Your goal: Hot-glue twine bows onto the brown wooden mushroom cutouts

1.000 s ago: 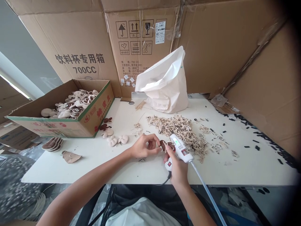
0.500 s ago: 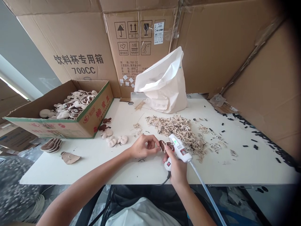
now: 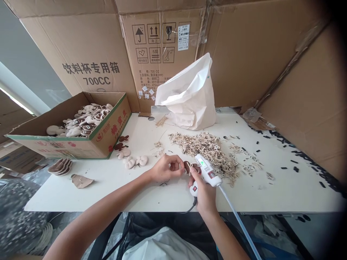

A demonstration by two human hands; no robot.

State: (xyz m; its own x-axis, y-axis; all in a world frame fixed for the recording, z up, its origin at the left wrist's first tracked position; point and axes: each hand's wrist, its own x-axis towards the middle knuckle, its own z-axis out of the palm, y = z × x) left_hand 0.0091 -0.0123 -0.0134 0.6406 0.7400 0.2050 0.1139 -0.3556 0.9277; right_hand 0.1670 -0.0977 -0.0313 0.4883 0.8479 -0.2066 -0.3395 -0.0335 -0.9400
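While my left hand (image 3: 166,169) pinches the edge of a small oval of brown fabric (image 3: 187,165) between thumb and fingertips, my right hand (image 3: 204,196) is closed around the handle of a white hot-glue gun (image 3: 207,171). My hands are close but not clamped together. The oval lies between them, directly ahead of my left fingertips, with its long axis running roughly left to right, though my fingers hide part of it. A tiny bow of tan strip (image 3: 190,168) sits on it. My left hand touches the oval and is the nearer, while the nose of the gun points up and left, just beside it. A clear glue stick (image 3: 238,224) runs from the back of the gun toward my lower right, and a black cord (image 3: 192,208) drops from the handle.

Farther left, cream plush shapes (image 3: 132,162) lie beside a brown cardboard box (image 3: 108,133) full of similar pieces. To my right is a heap of tan strips (image 3: 203,151), with scattered black bits (image 3: 295,169) beyond it. A crumpled white paper bag (image 3: 189,95) stands ahead of me. Compared with a second ago, my hands have hardly moved, and the oval sits in the same place.
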